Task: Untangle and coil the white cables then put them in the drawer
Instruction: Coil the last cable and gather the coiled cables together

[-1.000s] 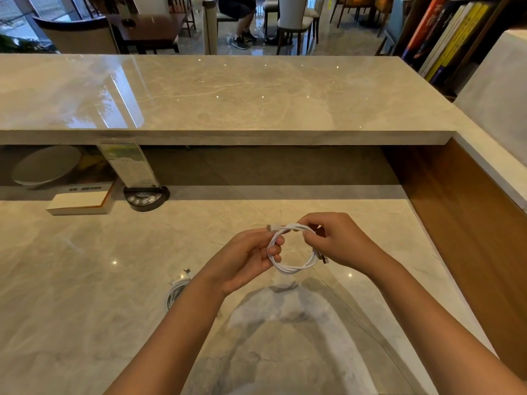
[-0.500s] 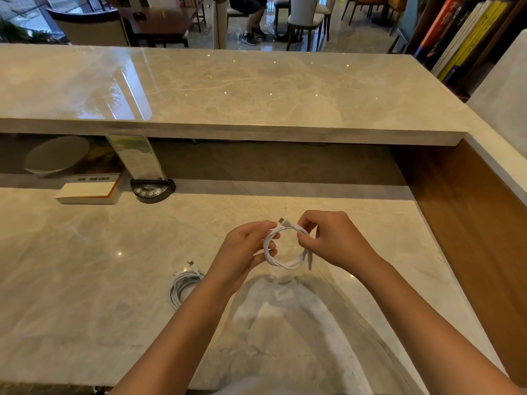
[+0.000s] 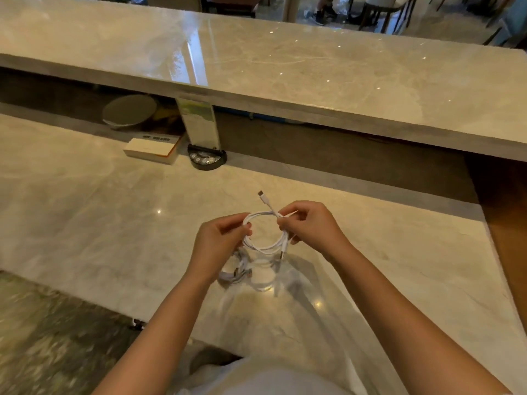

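White, thin charging cable (image 3: 263, 246), wound into a small hoop, hangs in the air between both hands above the pale marble counter (image 3: 85, 212). The left hand (image 3: 219, 246) pinches the hoop's left side to keep the turns stacked, while the right hand (image 3: 310, 226) pinches the crossing at the top, seemingly to tuck the free plug end (image 3: 261, 195) around the bundle. A second coiled white cable (image 3: 235, 273) lies on the counter just below the left hand. The flat white box (image 3: 151, 148) carries writing too small to read. No drawer shows.
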`<state>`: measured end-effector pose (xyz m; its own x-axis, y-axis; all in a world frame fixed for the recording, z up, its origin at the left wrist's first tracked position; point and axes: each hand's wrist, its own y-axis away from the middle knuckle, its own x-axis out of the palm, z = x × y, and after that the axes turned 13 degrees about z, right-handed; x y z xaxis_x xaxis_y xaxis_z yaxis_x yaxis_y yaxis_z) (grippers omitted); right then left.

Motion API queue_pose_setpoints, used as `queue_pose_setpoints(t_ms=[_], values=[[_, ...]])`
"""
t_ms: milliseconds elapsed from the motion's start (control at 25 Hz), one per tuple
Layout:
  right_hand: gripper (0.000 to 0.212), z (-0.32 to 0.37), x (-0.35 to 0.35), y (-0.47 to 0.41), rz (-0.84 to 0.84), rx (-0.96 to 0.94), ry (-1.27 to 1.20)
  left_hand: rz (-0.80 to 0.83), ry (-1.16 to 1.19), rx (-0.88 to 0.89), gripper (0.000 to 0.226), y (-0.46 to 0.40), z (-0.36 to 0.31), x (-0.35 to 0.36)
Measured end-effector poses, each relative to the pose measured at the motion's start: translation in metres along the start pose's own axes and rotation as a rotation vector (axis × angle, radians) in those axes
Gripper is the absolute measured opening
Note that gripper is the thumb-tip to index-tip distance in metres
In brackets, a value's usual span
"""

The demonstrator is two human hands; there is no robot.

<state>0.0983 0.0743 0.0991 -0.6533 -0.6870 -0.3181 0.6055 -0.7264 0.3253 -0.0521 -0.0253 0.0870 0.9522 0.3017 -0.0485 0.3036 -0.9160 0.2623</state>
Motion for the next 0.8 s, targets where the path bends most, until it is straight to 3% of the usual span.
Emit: queue_pose_setpoints(t_ms=[120, 280, 520, 800], values=[[0.009, 0.006, 0.033, -0.019, 0.102, 0.026, -0.048, -0.103, -0.146, -0.001, 0.025, 0.008, 0.011, -0.032], [0.01, -0.001, 0.064, -0.036, 0.151, 0.061, -0.028, -0.115, -0.13, -0.095, 0.029, 0.018, 0.027, -0.05], [0.002, -0.028, 0.086, -0.041, 0.08, 0.156, 0.121, -0.101, -0.517, -0.067, 0.04, 0.015, 0.067, -0.049], [0.004, -0.047, 0.099, -0.039, 0.048, 0.082, 0.132, -0.088, -0.571, -0.001, 0.041, 0.015, 0.09, -0.047]])
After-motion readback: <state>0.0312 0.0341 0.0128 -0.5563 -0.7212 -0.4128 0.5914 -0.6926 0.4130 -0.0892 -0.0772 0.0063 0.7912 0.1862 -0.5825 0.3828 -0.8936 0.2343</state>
